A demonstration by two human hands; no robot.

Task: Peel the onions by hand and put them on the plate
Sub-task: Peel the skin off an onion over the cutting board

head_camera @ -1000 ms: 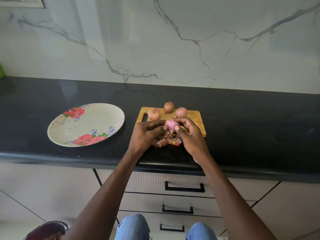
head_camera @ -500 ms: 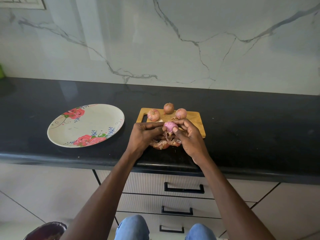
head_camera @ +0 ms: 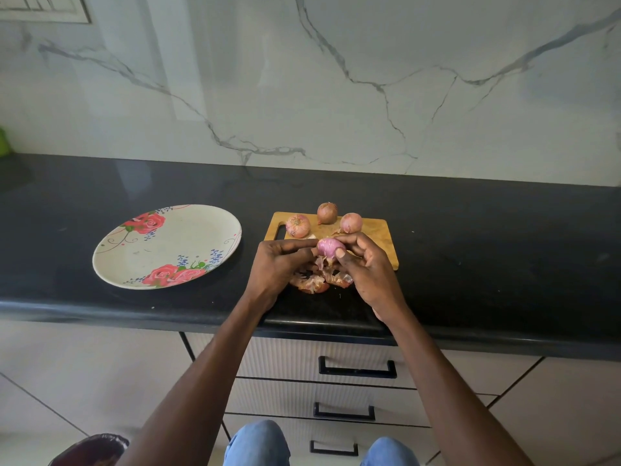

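A small, mostly peeled purple onion [head_camera: 328, 246] is held between both hands above the near end of the wooden cutting board [head_camera: 378, 230]. My right hand [head_camera: 368, 270] grips it with thumb and fingers. My left hand [head_camera: 280, 264] pinches a strip of skin hanging from its left side. Loose reddish peel [head_camera: 314, 282] lies on the counter below the hands. Three unpeeled onions sit at the board's far edge: a left onion [head_camera: 297, 225], a middle onion [head_camera: 327, 212] and a right onion [head_camera: 350, 222]. The flowered plate [head_camera: 168, 245] lies to the left with nothing on it.
The black countertop [head_camera: 487, 257] runs the full width, backed by a marble wall. Its front edge lies just under my wrists, with drawers [head_camera: 356, 368] beneath. A green object [head_camera: 4, 142] shows at the far left edge.
The onion has turned slightly in my fingers and more skin hangs down from it. Both hands stay in nearly the same spot over the board.
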